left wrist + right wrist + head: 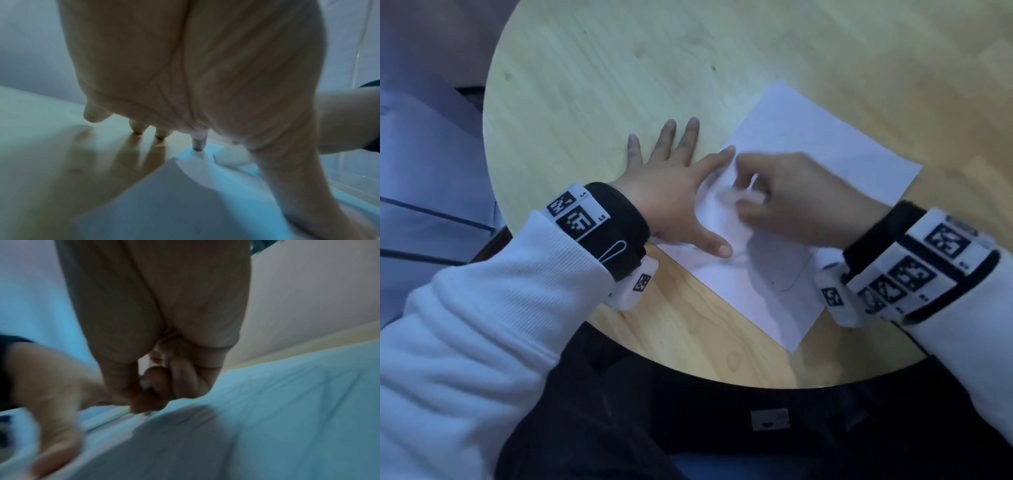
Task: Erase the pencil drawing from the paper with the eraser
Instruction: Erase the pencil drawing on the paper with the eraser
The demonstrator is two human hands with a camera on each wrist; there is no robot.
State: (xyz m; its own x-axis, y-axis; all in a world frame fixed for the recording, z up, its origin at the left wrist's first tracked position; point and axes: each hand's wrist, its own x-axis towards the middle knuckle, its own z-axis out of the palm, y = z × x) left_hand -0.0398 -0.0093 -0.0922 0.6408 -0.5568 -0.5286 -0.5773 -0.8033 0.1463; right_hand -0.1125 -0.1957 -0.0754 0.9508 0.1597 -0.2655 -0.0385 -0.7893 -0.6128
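On a round wooden table [592,85], a person's left hand [671,185] lies flat with fingers spread, its index finger and thumb pressing the left edge of a white sheet of paper [825,144] while the other fingertips rest on bare wood. The right hand [794,202], fingers curled together, pinches what appears to be the eraser [145,384] (only a pale sliver shows between thumb and fingertips, and the blur makes it hard to be sure) against the paper just right of the left hand's index finger. The sheet lies askew, its long axis running from the near corner toward the far right. Faint pencil lines [796,277] remain on the paper nearer the person, beneath the right wrist, so the right hand is the closer one and the rubbing would likely have to travel toward the near edge next.
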